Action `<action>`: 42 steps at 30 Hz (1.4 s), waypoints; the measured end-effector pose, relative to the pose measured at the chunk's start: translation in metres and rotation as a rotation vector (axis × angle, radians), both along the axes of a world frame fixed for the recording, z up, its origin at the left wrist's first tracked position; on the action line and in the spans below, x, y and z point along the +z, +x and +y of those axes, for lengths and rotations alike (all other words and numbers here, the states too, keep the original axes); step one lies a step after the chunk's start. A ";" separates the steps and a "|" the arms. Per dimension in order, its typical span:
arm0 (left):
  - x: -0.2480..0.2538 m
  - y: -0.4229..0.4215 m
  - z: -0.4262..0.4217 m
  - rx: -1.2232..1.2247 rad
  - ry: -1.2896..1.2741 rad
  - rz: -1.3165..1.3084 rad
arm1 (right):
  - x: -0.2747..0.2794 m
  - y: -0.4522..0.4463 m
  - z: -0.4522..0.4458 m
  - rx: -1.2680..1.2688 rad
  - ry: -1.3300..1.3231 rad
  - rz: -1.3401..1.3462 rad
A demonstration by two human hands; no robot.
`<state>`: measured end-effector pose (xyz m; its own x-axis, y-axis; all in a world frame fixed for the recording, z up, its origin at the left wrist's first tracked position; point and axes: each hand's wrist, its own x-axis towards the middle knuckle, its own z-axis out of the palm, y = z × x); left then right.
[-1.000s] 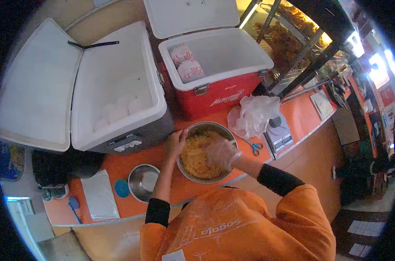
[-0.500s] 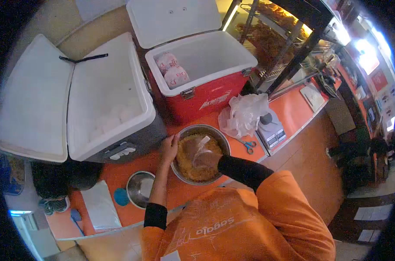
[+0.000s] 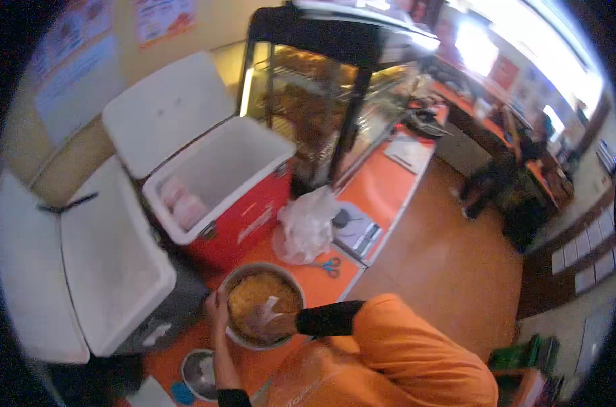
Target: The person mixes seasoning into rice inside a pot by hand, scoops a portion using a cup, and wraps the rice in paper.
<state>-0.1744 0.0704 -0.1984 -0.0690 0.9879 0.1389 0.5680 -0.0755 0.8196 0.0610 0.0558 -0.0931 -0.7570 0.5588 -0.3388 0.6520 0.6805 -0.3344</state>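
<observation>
Fingers of the left hand (image 3: 218, 308) lie close together on the left rim of the wide metal bowl (image 3: 234, 273), but how firmly they press cannot be told. The right hand (image 3: 271, 322), inside a thin clear plastic glove, is in the orange-yellow crumbly food (image 3: 254, 293); its fingers are blurred, so whether they are apart or closed cannot be told. The bowl is round and smooth, and it stands near the front edge of the orange table (image 3: 315, 292). A smaller shiny bowl (image 3: 199, 373) is at its lower left. Behind it stands the hard red cooler (image 3: 243, 234), with white inside walls and two rounded wrapped packs (image 3: 184, 203) in its left corner. To the right of this cooler are a crumpled, half-clear plastic bag (image 3: 308, 224), blue-handled scissors (image 3: 330, 266) and a flat scale (image 3: 355, 234) near the table's right edge.

The left forearm rises almost straight up to the bowl. The right forearm, in a black sleeve (image 3: 330, 319), comes nearly level from the right, and the hand points down to the left.

Compared with the first frame, the right hand has moved from the bowl's right side to nearer the front rim. The left hand has stayed at the left rim. The view has turned, and more of the glass cabinet (image 3: 308, 41) is seen.
</observation>
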 end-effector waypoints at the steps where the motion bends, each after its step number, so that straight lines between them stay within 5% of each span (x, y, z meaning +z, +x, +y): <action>1: -0.015 -0.011 0.005 0.000 -0.029 0.086 | 0.002 0.003 0.000 -0.007 -0.001 0.012; 7: 0.056 0.015 -0.009 -0.039 -0.060 -0.097 | -0.003 0.006 0.002 -0.034 0.010 0.024; 8: 0.027 0.011 0.000 -0.063 -0.057 -0.187 | -0.006 0.001 0.004 -0.038 0.003 0.013; 10: 0.064 0.013 -0.012 -0.049 -0.189 -0.063 | -0.006 -0.012 0.011 -0.031 -0.003 -0.028; 12: 0.012 0.005 -0.002 0.002 0.015 0.026 | -0.005 -0.020 0.018 -0.031 -0.001 -0.077; 20: 0.044 0.031 0.002 -0.076 -0.008 -0.067 | -0.008 -0.040 0.030 -0.035 -0.032 -0.199; 24: 0.029 0.027 0.016 -0.146 -0.036 0.031 | -0.050 -0.023 0.023 0.165 0.115 -0.101; 27: 0.023 0.027 0.013 -0.129 0.007 -0.191 | -0.064 -0.004 0.010 0.291 0.186 -0.049; 30: 0.034 0.024 0.016 -0.166 -0.190 0.044 | -0.045 0.015 0.007 0.659 0.182 0.044; 33: 0.033 0.024 0.017 -0.174 -0.176 0.089 | -0.030 0.048 0.020 0.571 0.051 -0.168; 36: 0.011 0.027 0.018 -0.161 -0.093 -0.105 | -0.054 0.074 0.046 0.582 0.300 -0.124; 42: 0.012 0.031 0.014 -0.074 0.032 0.111 | -0.027 0.022 0.003 0.365 0.077 -0.226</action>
<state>-0.1436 0.0849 -0.1865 0.0219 0.9847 0.1729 0.6472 -0.1458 0.7483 0.0827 0.0585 -0.1197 -0.8211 0.2983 -0.4866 0.4151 0.8973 -0.1503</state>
